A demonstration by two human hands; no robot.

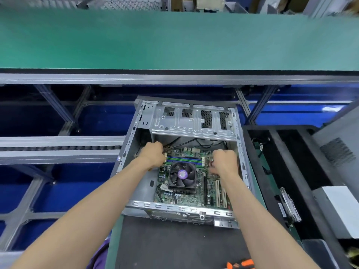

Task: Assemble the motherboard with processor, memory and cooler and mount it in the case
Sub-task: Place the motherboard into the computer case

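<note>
Grey sheet-metal computer case (pixel 194 123) lies open on the dark bench mat (pixel 174 245), with the green motherboard (pixel 194 197) flat inside it and the black fan cooler (pixel 181 176) at its centre. At the board's ten o'clock corner the left hand (pixel 153 155) curls its fingers by black cables (pixel 174 142); at two o'clock the right hand (pixel 225 162) curls over the board edge, and I cannot tell what either holds.

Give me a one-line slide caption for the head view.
Both hands (left, right) reach into the open case, at the far edge of the motherboard beyond its cooler.
</note>
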